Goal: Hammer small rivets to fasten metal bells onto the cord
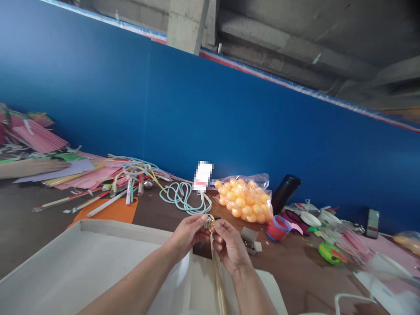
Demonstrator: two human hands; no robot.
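In the middle of the head view, my left hand [188,232] is closed around a small, shiny round bell [209,221], silver and gold in colour. My right hand [229,245] meets it from the other side, thumb and fingers pinched at the top of a bundle of thin golden cords [217,280]. These cords hang from the bell down toward the bottom edge. Fingers hide how the cords join the bell. Just right of my right hand, an open small box [250,241] holds tiny metal pieces.
A white tray [127,230] lies below my left forearm. Behind stand a bag of orange balls [243,199], a black bottle [287,192] and a red-blue tape roll [278,228]. Blue cord [179,197] lies coiled. Another person's hand [49,166] rests on papers at left.
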